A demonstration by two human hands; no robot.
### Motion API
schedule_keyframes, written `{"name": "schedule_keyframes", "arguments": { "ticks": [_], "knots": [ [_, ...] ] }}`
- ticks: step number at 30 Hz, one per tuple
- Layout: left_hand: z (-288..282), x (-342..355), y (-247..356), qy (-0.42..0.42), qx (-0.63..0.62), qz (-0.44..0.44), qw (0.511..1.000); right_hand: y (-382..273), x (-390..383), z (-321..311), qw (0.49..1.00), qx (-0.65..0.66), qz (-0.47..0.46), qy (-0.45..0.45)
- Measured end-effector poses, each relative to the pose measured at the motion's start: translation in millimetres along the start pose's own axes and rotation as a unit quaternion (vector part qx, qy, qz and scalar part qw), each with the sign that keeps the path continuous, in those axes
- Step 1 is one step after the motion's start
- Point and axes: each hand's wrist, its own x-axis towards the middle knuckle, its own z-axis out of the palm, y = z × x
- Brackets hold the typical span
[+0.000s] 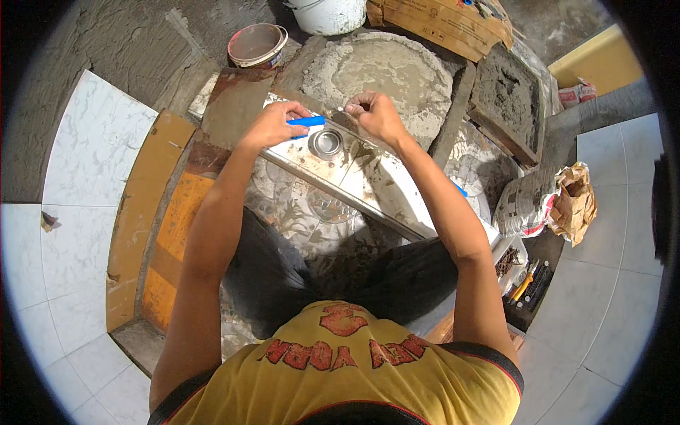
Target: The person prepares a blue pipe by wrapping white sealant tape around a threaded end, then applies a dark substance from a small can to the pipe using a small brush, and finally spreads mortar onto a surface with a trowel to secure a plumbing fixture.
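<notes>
My left hand (278, 125) is closed on a short blue plastic piece (307, 121), with its thumb and fingers at the left end. I cannot make out the piece's exact kind. Just right of it, my right hand (377, 117) is bent into a pinch; anything between its fingertips is too small to name. Below and between the hands, a small round metal cup or drain fitting (326, 144) sits on a white, mud-smeared slab (368, 180). Both hands are over the far part of that slab.
Wet cement (382, 74) lies in a round heap beyond the slab. A white bucket (329, 15), a smaller tub (256, 46) and a wooden frame holding mortar (506, 99) stand around it. At right are a torn paper bag (572, 202) and pliers (523, 285) beside a box.
</notes>
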Motion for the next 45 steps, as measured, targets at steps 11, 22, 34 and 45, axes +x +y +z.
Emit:
{"name": "schedule_keyframes", "arguments": {
  "ticks": [11, 22, 34, 45],
  "knots": [
    [5, -7, 30, 0.035, 0.099, 0.020, 0.994, 0, 0, -2, 0.998, -0.016, 0.066, 0.001],
    [6, -6, 23, 0.057, 0.023, 0.002, 0.998, -9, -9, 0, 0.999, -0.031, 0.017, -0.012],
    [0, -3, 15, 0.021, 0.057, 0.061, 0.996, 2, -5, -1, 0.998, -0.007, 0.053, -0.022],
    [0, -7, 27, -0.002, 0.186, 0.123, 0.975, 1, -5, -4, 0.997, 0.051, 0.050, -0.015]
  ]
}}
